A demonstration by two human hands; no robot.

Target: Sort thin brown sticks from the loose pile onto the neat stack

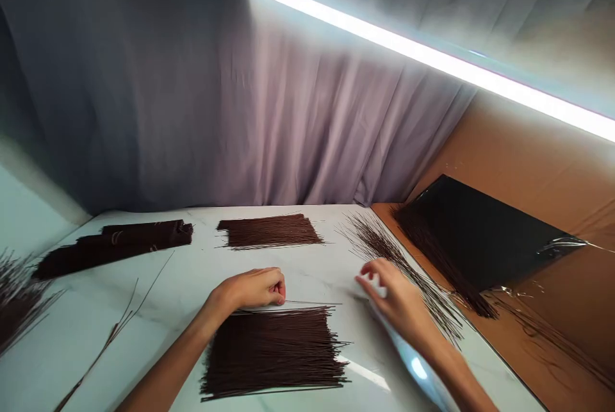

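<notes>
My left hand (262, 287) is closed in a pinch above the far edge of a flat layer of thin dark brown sticks (276, 351). One thin stick (314, 302) runs rightward from its fingertips, nearly parallel to that layer. To the right, my right hand (384, 280) is raised over the white table, its thumb and curled fingers apart with nothing visible between them. Close beside it lies a loose, fanned bunch of thin sticks (403, 261).
A second layer of sticks (271, 231) lies farther back, and dark tied bundles (129, 240) rest at the back left. Stray bent sticks (113, 332) cross the left side. A black sheet (480, 232) lies on brown cardboard (567, 322). A bright tube light (408, 47) hangs before the curtain (307, 123).
</notes>
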